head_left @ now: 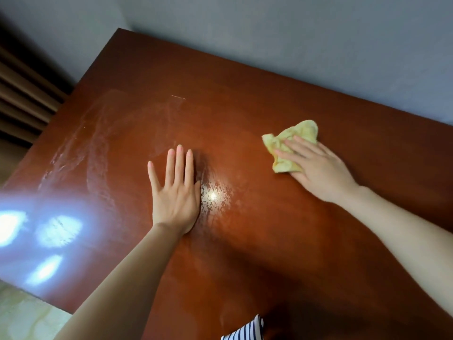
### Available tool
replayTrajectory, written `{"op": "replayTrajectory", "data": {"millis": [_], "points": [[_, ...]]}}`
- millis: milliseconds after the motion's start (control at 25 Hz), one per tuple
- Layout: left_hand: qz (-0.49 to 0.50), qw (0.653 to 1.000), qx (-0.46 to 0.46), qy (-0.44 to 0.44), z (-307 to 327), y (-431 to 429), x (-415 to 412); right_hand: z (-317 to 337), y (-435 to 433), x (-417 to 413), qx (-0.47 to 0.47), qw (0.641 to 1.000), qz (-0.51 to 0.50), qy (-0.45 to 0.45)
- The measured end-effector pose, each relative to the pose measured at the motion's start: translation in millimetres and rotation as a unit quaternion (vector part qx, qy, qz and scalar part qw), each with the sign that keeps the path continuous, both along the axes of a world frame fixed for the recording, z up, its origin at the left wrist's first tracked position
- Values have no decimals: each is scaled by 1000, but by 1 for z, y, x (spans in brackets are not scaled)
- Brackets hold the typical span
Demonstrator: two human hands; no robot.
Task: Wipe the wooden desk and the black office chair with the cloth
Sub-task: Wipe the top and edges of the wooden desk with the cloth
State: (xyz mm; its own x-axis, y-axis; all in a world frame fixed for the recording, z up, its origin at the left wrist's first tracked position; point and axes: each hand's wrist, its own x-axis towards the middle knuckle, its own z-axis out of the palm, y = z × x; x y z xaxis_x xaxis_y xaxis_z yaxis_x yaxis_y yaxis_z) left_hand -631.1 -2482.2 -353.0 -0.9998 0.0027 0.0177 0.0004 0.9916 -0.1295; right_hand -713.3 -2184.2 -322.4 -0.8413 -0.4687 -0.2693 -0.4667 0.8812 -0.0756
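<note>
1. While the right hand (318,169) presses down, its straight fingers (290,153) lie flat on the yellow cloth (304,130), which bunches under and beyond their tips on the wooden desk (245,94).
2. Left hand (175,195) rests flat on the desk, fingers straight and slightly spread, well apart from the cloth.

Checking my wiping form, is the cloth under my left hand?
No, the yellow cloth lies under the right hand; the left hand rests flat on the bare desk.

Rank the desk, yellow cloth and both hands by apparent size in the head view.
1. wooden desk
2. left hand and right hand, about alike, not ranked
3. yellow cloth, partly hidden under the right hand
</note>
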Motion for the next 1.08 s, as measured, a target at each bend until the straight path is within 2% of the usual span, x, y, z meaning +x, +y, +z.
{"op": "replayTrajectory", "data": {"millis": [200,440,800,960,1080], "points": [[-12,1000,14,-3,-1,1,-2,-8,27,-47,-12,992,-126,19],[-17,999,38,3,-5,2,-2,-17,-23,-123,-20,977,-210,10],[-1,999,45,-13,-2,6,-3,-14,-163,-181,-23,995,-102,-2],[15,999,35,-14,1,5,-3,-11,-219,-172,-24,999,10,-25],[14,1000,17,-13,4,1,-4,-12,-227,-153,-12,996,81,-41]]}}
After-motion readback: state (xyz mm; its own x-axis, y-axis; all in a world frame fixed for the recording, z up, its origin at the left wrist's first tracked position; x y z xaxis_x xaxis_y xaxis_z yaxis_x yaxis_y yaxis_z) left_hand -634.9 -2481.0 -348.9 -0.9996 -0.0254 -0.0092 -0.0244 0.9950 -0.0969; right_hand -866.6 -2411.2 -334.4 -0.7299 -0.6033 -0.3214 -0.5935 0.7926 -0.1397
